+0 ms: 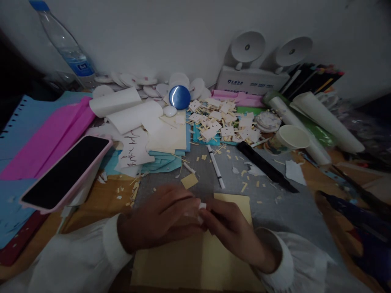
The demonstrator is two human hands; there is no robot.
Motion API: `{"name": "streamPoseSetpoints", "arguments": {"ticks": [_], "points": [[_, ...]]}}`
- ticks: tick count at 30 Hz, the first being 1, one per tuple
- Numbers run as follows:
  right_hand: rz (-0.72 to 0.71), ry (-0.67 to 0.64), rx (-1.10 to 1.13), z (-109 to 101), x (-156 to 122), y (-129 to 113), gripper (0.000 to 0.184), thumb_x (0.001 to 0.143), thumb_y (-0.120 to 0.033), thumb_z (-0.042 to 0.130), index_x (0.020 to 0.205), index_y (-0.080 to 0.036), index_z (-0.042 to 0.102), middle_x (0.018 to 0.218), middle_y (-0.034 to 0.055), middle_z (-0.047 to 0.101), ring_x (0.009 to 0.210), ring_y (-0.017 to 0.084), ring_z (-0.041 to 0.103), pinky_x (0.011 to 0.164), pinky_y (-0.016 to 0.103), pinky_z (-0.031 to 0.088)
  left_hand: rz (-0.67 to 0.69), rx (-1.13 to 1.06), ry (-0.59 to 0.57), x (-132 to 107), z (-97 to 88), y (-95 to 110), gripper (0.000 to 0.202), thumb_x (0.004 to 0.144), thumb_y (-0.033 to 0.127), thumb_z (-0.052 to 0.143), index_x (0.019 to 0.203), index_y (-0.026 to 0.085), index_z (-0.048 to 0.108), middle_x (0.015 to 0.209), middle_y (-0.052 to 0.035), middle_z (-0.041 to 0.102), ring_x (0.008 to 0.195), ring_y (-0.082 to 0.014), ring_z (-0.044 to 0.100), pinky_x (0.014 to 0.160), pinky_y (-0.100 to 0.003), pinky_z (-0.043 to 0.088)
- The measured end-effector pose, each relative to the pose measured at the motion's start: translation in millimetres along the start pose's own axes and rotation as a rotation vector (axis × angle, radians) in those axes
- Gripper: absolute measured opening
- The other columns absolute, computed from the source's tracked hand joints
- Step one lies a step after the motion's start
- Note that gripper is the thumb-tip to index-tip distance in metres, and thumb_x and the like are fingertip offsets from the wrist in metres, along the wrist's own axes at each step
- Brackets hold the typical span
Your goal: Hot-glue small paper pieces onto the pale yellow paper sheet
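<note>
A small white piece [202,206], perhaps paper, shows between the fingertips of both hands above the front of the mat. My right hand [236,232] pinches it between thumb and forefinger. My left hand [159,217] meets it from the other side, fingers bent over and thumb below; the dim light and blur hide part of its grip. Beneath both hands lie cream-yellow paper sheets [195,264]. Just beyond my left hand is a small yellow paper square [189,181]. A white pen [216,167] and a black box cutter [265,166] rest on the grey mat [275,211].
A pile of small cream paper pieces [218,120] with drawn faces sits at the back. A paper cup [288,139] stands at right, a phone [67,173] at left. White paper rolls [134,114], a blue round badge [179,97] and a water bottle [70,53] are behind.
</note>
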State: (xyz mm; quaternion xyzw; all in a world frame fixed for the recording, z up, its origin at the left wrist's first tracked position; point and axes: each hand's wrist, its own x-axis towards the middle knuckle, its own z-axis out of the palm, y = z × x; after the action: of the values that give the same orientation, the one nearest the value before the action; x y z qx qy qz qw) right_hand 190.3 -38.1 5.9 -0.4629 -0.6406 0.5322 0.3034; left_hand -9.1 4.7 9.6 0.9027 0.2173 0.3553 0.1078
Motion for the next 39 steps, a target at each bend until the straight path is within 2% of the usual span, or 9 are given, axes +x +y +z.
{"name": "streamPoseSetpoints", "arguments": {"ticks": [4,10,12,14,17,19,23,30,39], "points": [[-0.01,-0.007,0.008,-0.2,0.6,-0.8,0.036,0.096,-0.041,0.041,0.07,-0.018,0.052,0.061,-0.0015,0.049,0.055,0.009,0.042,0.05,0.023,0.032,-0.037,-0.036,-0.043,-2.2,1.7,-0.6,0.032,0.088,0.033,0.059,0.111,0.011,0.054,0.096,-0.0091,0.065,0.089,-0.0187,0.062,0.08,-0.032,0.055],[0.014,-0.049,0.068,-1.1,0.0,-0.4,0.038,0.097,-0.043,0.038,0.071,-0.018,0.051,0.062,-0.0012,0.05,0.056,0.009,0.045,0.051,0.023,0.033,-0.2,-0.149,-0.07,-6.2,-0.6,0.3,0.034,0.088,0.034,0.06,0.116,0.015,0.053,0.101,-0.0094,0.063,0.096,-0.019,0.061,0.082,-0.031,0.055],[0.023,-0.072,0.095,-1.7,-0.9,0.5,0.038,0.097,-0.043,0.037,0.071,-0.019,0.05,0.062,-0.0013,0.049,0.056,0.009,0.044,0.05,0.023,0.032,-0.201,-0.183,-0.066,-5.0,-2.9,0.2,0.032,0.088,0.033,0.06,0.115,0.017,0.053,0.099,-0.0081,0.063,0.093,-0.0177,0.062,0.08,-0.029,0.055],[0.016,-0.065,0.152,-2.4,-2.3,1.5,0.031,0.097,-0.041,0.04,0.077,-0.019,0.051,0.066,-0.0014,0.049,0.058,0.01,0.044,0.052,0.023,0.034,-0.165,-0.202,-0.059,-3.7,-4.9,-0.3,0.032,0.087,0.031,0.061,0.114,0.016,0.054,0.096,-0.0075,0.064,0.09,-0.0167,0.062,0.078,-0.027,0.055],[-0.043,0.001,0.273,-3.2,-4.3,2.5,0.013,0.092,-0.034,0.051,0.098,-0.022,0.049,0.077,-0.0012,0.051,0.066,0.011,0.046,0.057,0.023,0.038,-0.146,-0.194,-0.055,-3.4,-5.5,-1.3,0.032,0.086,0.031,0.062,0.113,0.015,0.055,0.095,-0.0079,0.064,0.089,-0.0166,0.062,0.077,-0.026,0.054],[-0.081,0.027,0.3,-3.4,-4.8,2.6,0.024,0.088,-0.026,0.057,0.108,-0.025,0.045,0.08,-0.0019,0.05,0.065,0.01,0.046,0.054,0.022,0.037,-0.151,-0.193,-0.048,-4.5,-4.5,-1.9,0.032,0.086,0.034,0.062,0.112,0.015,0.055,0.094,-0.0077,0.064,0.088,-0.0166,0.062,0.077,-0.027,0.054],[-0.151,0.014,0.201,-2.1,-4.0,2.6,0.031,0.082,-0.017,0.061,0.109,-0.026,0.047,0.071,-0.0048,0.046,0.059,0.009,0.043,0.048,0.02,0.033,-0.128,-0.193,-0.043,-7.3,-2.7,-3.3,0.031,0.086,0.037,0.062,0.108,0.016,0.056,0.093,-0.0073,0.065,0.086,-0.017,0.061,0.075,-0.027,0.054],[-0.188,0.05,0.078,-1.6,-4.4,6.6,0.035,0.08,-0.016,0.064,0.11,-0.028,0.051,0.076,-0.0038,0.05,0.061,0.009,0.046,0.049,0.019,0.037,-0.122,-0.19,-0.088,-7.8,-3.4,-4.8,0.031,0.086,0.038,0.061,0.108,0.016,0.056,0.091,-0.0069,0.065,0.084,-0.0177,0.061,0.074,-0.028,0.053],[-0.273,0.128,-0.13,-5.3,-2.4,1.8,0.036,0.081,-0.016,0.064,0.115,-0.026,0.057,0.081,0.0,0.056,0.065,0.011,0.051,0.056,0.023,0.042,-0.134,-0.134,-0.066,-7.5,-4.3,-3.6,0.029,0.089,0.037,0.056,0.11,0.018,0.055,0.091,-0.0066,0.064,0.083,-0.0167,0.062,0.072,-0.028,0.055]]}}
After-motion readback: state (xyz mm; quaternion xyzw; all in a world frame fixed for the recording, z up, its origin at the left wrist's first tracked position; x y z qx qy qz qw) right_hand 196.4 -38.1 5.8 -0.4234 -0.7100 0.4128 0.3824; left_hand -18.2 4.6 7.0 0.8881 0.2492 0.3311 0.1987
